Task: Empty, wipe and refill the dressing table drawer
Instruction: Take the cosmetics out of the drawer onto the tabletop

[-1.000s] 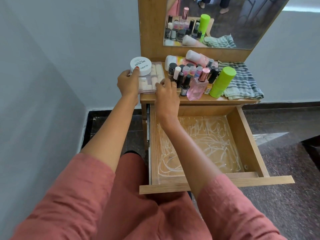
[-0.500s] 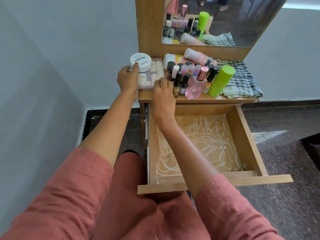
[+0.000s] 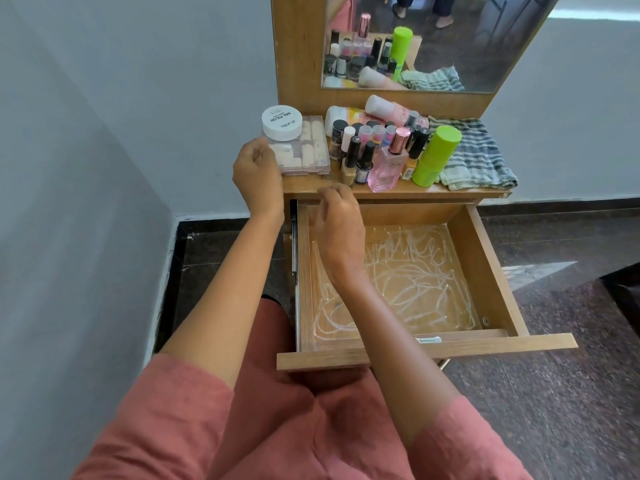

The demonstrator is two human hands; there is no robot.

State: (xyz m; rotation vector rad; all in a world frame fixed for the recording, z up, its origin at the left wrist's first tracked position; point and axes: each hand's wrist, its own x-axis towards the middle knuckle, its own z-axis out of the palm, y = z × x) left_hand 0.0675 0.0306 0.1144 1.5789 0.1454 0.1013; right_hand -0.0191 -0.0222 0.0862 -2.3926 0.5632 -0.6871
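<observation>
Wooden drawer (image 3: 485, 265) stands open, bare but for a clear liner (image 3: 398, 282). Checked cloth (image 3: 478, 157) lies at the desk's (image 3: 450, 192) right end, just beside green bottle (image 3: 436, 155): judged soft, light, limp; bunch it mid-fold. Left hand (image 3: 258, 174) by plastic box (image 3: 311, 150), right hand (image 3: 341, 220) over drawer: both loosely curled, holding nothing

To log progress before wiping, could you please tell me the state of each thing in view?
Drawer: open, only liner inside.
Clear box: closed, lying flat.
White jar: lid on, atop box.
Green bottle: capped, upright.
Cloth: folded.
Left hand: curled beside box; grip unclear.
Right hand: relaxed, holding nothing.
</observation>
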